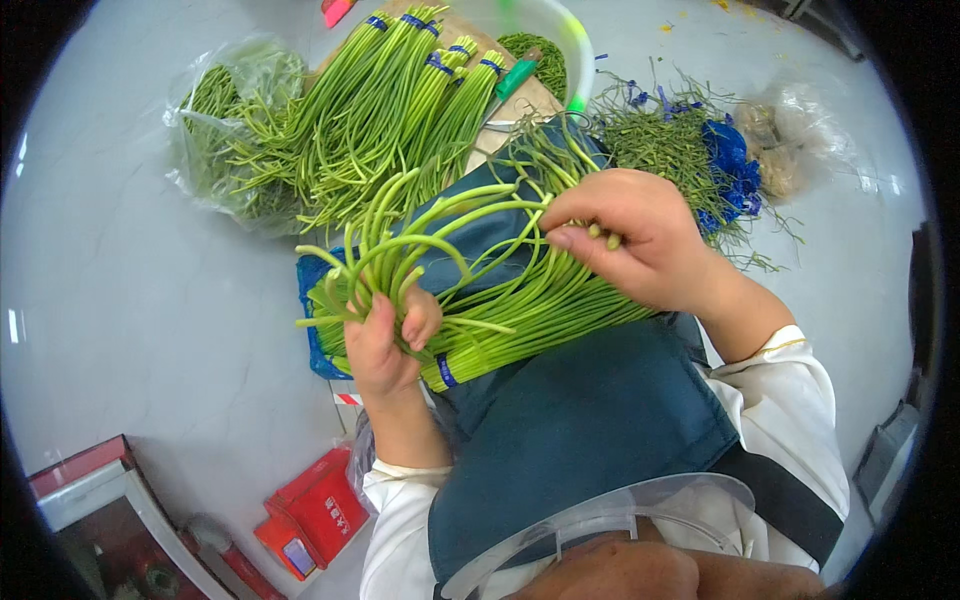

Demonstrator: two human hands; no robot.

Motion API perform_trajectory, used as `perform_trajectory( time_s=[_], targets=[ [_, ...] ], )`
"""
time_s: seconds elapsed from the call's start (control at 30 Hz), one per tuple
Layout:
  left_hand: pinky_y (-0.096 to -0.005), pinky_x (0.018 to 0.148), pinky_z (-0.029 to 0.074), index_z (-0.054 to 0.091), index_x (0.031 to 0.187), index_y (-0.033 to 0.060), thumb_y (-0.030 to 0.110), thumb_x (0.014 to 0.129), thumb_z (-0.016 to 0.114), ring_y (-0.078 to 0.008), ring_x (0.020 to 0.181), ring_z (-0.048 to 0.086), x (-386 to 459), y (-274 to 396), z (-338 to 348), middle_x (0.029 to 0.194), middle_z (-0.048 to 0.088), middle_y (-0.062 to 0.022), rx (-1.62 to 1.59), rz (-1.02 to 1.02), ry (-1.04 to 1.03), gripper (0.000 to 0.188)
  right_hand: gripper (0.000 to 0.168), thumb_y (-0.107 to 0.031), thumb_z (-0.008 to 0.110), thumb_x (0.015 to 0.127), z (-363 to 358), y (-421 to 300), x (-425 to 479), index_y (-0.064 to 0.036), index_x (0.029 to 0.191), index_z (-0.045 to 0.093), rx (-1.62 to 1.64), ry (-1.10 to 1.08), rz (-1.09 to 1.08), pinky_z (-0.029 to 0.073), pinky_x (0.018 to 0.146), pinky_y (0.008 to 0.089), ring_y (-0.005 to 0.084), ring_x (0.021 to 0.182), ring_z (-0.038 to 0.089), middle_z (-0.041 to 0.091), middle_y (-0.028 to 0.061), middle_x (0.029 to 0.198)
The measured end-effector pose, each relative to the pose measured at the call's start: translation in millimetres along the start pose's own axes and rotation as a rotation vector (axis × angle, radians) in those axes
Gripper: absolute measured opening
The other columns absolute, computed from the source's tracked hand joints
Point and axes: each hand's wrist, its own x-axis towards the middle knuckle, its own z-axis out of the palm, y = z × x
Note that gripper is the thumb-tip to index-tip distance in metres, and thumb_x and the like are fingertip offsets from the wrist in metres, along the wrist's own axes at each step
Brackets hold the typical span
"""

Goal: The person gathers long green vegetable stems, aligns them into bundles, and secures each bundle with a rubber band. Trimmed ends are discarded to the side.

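Observation:
In my left hand (390,337) is a loose bunch of green garlic scapes (390,255), their curved ends fanning out above the thumb. My right hand (637,232) pinches a few scapes between thumb and fingers, with cut ends poking out by the palm. A long bundle of scapes (547,315) lies across my lap on the dark apron (585,420), bound near its left end with a blue band (446,370). Thin, withered scape tips (551,157) hang over the apron beyond my right hand.
Several banded scape bundles (375,97) lie on cardboard, near a green-handled knife (517,79) and scissors (502,126). Behind stands a white tub (579,60). Trimmings (652,142) litter the floor at right; a plastic bag (281,67) sits left, a red box (322,506) lower left.

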Motion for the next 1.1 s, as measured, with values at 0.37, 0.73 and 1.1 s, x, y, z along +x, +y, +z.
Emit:
perform_trajectory(
  time_s=[0.37,0.73,1.1],
  targets=[
    [-0.0227,0.042,0.032,0.038,0.131,0.0057,0.02,0.092,0.055,-0.0107,0.049,0.04,-10.3,-4.0,-2.1,0.091,0.053,-0.0115,-0.144,-0.021,0.007,0.045,0.028,-0.005,0.064,0.082,36.6,3.8,7.9,-0.002,0.11,0.063,-0.007,0.084,0.057,0.049,0.062,0.0334,0.0273,0.073,0.063,0.066,0.014,0.086],
    [-0.0235,0.044,0.037,0.046,0.109,0.0007,-0.001,0.073,0.069,-0.0136,0.055,0.048,-14.7,-2.9,8.1,0.086,0.053,-0.0104,-0.107,0.009,0.194,0.043,0.017,-0.016,0.062,0.087,22.6,-6.3,15.8,0.0,0.081,0.064,0.514,-0.144,0.589,0.042,0.058,0.0255,0.0097,0.064,0.054,0.061,0.0027,0.071],
    [-0.0241,0.056,0.045,0.054,0.108,0.001,-0.006,0.075,0.067,-0.0125,0.066,0.057,-17.8,-5.8,18.9,0.087,0.061,-0.0073,0.088,0.008,0.133,0.036,0.019,-0.013,0.069,0.081,4.2,6.5,18.1,-0.001,0.095,0.066,0.415,-0.563,0.398,0.046,0.064,0.0277,0.0155,0.071,0.06,0.066,0.008,0.083]
  ],
)
